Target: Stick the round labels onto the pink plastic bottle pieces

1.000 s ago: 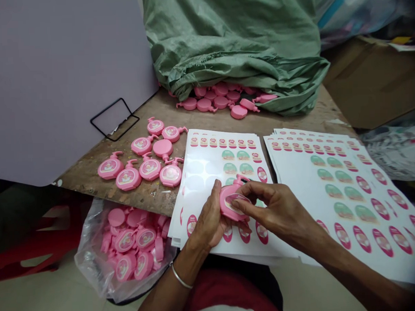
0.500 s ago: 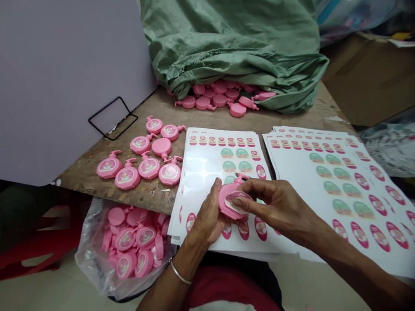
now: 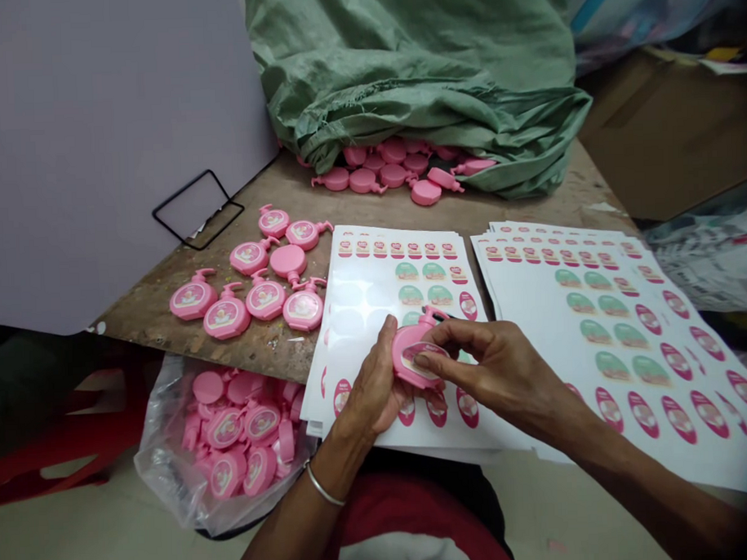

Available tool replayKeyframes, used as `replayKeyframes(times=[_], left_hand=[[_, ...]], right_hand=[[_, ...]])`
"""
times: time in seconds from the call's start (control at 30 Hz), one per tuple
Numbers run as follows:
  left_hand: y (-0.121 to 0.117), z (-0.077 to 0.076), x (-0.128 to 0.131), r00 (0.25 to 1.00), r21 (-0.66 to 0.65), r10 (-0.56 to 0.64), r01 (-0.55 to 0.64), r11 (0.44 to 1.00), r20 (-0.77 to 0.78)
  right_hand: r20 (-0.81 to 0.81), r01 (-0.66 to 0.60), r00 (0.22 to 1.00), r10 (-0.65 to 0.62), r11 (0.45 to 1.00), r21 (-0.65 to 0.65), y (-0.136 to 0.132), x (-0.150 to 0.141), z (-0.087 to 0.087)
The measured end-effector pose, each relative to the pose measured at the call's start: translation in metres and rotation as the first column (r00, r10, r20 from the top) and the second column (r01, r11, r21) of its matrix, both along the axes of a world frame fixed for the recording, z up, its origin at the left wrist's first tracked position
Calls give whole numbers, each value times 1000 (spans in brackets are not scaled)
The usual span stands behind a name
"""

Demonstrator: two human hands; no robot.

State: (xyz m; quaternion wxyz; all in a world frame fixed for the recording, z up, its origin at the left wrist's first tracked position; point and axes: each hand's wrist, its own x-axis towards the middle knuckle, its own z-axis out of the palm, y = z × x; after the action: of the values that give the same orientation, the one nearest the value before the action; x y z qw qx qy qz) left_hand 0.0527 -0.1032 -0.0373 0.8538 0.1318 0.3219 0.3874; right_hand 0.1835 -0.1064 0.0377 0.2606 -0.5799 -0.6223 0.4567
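Note:
A small pink pump bottle (image 3: 406,338) rests in my left hand (image 3: 372,390), fingers and thumb closed around its side. My right hand (image 3: 515,369) pinches an oval sticker (image 3: 411,358) between thumb and fingers against the bottle's round face; the thumb covers part of it. Beneath both hands lies a stack of sticker sheets (image 3: 366,337) with pink and green labels and some bare spots. To its left, several labelled pump bottles (image 3: 265,300) lie on the table, along with a plain-faced pump bottle (image 3: 288,262).
A second stack of sticker sheets (image 3: 535,331) lies on the right. Plain pink bottles (image 3: 365,181) spill from a green sack (image 3: 421,66) at the back. Below the table edge hangs a clear plastic bag (image 3: 165,451) of pink bottles. A black wire frame (image 3: 209,237) stands against the grey panel (image 3: 117,142).
Both hands keep almost the same place around the bottle. My right thumb and the sticker have shifted slightly on the bottle's face. The whole view has moved a little.

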Motion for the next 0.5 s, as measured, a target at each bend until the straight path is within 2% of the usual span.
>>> replayKeyframes(times=[0.5], left_hand=[[-1, 3, 2, 998, -34, 50, -51, 998, -27]], right_hand=[[97, 45, 994, -57, 992, 121, -5, -8, 1]])
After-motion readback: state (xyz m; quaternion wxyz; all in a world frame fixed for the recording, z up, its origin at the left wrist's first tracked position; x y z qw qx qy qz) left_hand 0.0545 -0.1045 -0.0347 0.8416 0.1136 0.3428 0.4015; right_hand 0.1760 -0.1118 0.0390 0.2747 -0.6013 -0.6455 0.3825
